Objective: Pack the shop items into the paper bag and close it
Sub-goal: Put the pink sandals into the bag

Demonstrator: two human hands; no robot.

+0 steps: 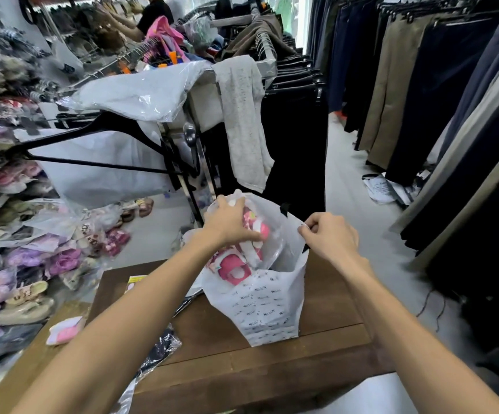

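Observation:
A white paper bag (267,309) with small black lettering stands upright on the brown wooden table (317,348). Its mouth is wide. My left hand (231,224) grips a clear plastic packet of pink and white clothing (239,264), which sits halfway inside the bag's mouth and leans left. My right hand (330,236) pinches the bag's right rim and holds it up. The bag's bottom and whatever lies deeper inside are hidden.
On the table's left lie a dark item in clear plastic (158,351), a small pink and white folded item (64,330) and a yellow-pink card (134,282). Clothes racks (296,121) stand behind and to the right. Bagged shoes (33,264) pile up left. A person works at a far rack.

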